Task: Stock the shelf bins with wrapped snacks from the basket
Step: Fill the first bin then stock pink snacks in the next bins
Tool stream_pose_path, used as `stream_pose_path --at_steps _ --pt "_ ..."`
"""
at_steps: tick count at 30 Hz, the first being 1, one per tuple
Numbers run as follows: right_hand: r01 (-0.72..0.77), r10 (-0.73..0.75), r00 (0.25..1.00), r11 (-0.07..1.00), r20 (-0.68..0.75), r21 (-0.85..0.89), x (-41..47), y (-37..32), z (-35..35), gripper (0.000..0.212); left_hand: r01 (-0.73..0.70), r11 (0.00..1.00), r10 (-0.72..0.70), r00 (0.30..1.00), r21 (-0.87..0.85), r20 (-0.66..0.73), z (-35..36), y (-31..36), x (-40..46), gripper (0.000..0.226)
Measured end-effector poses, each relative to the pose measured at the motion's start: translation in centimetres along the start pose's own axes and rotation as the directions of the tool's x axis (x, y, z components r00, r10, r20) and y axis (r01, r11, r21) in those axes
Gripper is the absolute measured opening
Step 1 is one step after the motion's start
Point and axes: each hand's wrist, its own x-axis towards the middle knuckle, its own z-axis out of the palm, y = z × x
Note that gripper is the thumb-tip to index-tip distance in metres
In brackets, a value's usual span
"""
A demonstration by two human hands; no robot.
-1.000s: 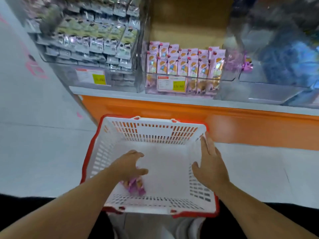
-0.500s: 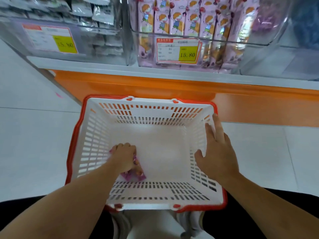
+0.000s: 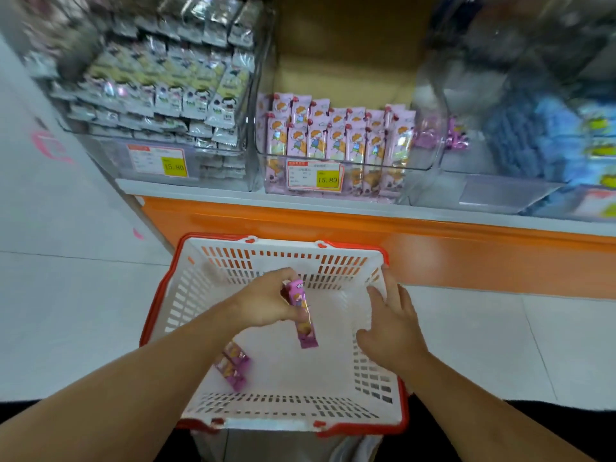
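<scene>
Left hand [image 3: 266,303] has lifted a pink snack [image 3: 301,315], pinched, off the basket [image 3: 186,295] floor; right hand [image 3: 393,331] stays open.

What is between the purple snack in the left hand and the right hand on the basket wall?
Head view: only bare white basket floor lies between the held purple snack in the left hand and the right hand.

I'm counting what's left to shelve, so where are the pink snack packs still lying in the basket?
In the head view, the remaining pink snack packs lie on the basket floor near its left wall, just below the left forearm.
</scene>
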Motion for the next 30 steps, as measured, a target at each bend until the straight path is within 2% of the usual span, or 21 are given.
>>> stream_pose_path --at_steps 2,4,6,9,11,13,15,18,22,24,26,28,30 --pt "-0.039 0.037 0.995 0.999 0.094 0.019 0.5 -1.1 -2.7 0.092 -0.054 0.997 0.054 0.999 -0.050 -0.004 -1.2 4.0 -1.4 0.045" --pt "-0.035 0.019 0.992 0.992 0.128 0.118 1.2 -2.7 -6.7 0.074 -0.106 0.991 0.103 0.994 -0.081 -0.042 -2.4 7.7 -3.1 0.043" --pt "0.046 -0.080 0.990 0.959 0.112 0.280 1.2 -4.2 -11.3 0.054 -0.165 0.982 0.158 0.984 -0.093 -0.086 -3.6 11.1 -4.9 0.039" --pt "0.183 -0.251 0.964 0.860 0.084 0.476 -0.6 -5.9 -17.3 0.045 -0.230 0.967 0.216 0.969 -0.114 -0.119 -5.1 14.9 -7.5 0.039" --pt "0.289 -0.355 0.934 0.790 0.020 0.540 -2.2 -6.5 -20.1 0.037 -0.263 0.956 0.242 0.957 -0.129 -0.159 -5.8 16.9 -8.8 0.040" --pt "0.376 -0.421 0.906 0.761 -0.039 0.529 -3.5 -6.7 -21.9 0.030 -0.292 0.942 0.259 0.946 -0.168 -0.195 -6.0 18.4 -9.4 0.039" --pt "0.443 -0.442 0.889 0.767 -0.118 0.464 -4.3 -6.3 -23.1 0.034 -0.318 0.919 0.268 0.938 -0.235 -0.221 -5.9 19.9 -9.2 0.040" --pt "0.498 -0.414 0.866 0.765 -0.279 0.409 -4.4 -5.4 -24.3 0.043 -0.357 0.883 0.284 0.923 -0.304 -0.259 -5.0 22.4 -8.2 0.044" --pt "0.502 -0.363 0.859 0.738 -0.362 0.451 -3.2 -3.2 -25.4 0.041 -0.412 0.856 0.306 0.891 -0.313 -0.335 -3.6 25.6 -6.7 0.050" --pt "0.488 -0.305 0.862 0.715 -0.404 0.501 -2.4 -2.0 -25.9 0.040 -0.436 0.863 0.339 0.876 -0.257 -0.344 -3.1 26.6 -5.4 0.051" --pt "0.470 -0.218 0.855 0.709 -0.470 0.526 -1.0 -0.5 -26.6 0.038 -0.472 0.873 0.406 0.844 -0.125 -0.351 -2.7 27.1 -4.1 0.055" --pt "0.424 -0.110 0.844 0.736 -0.525 0.528 1.0 0.9 -27.6 0.035 -0.528 0.836 0.544 0.760 0.150 -0.355 -2.5 27.3 -3.0 0.057" --pt "0.345 -0.031 0.854 0.782 -0.519 0.520 3.5 2.2 -28.4 0.030 -0.510 0.723 0.669 0.686 0.465 -0.288 -2.5 27.6 -2.3 0.059"
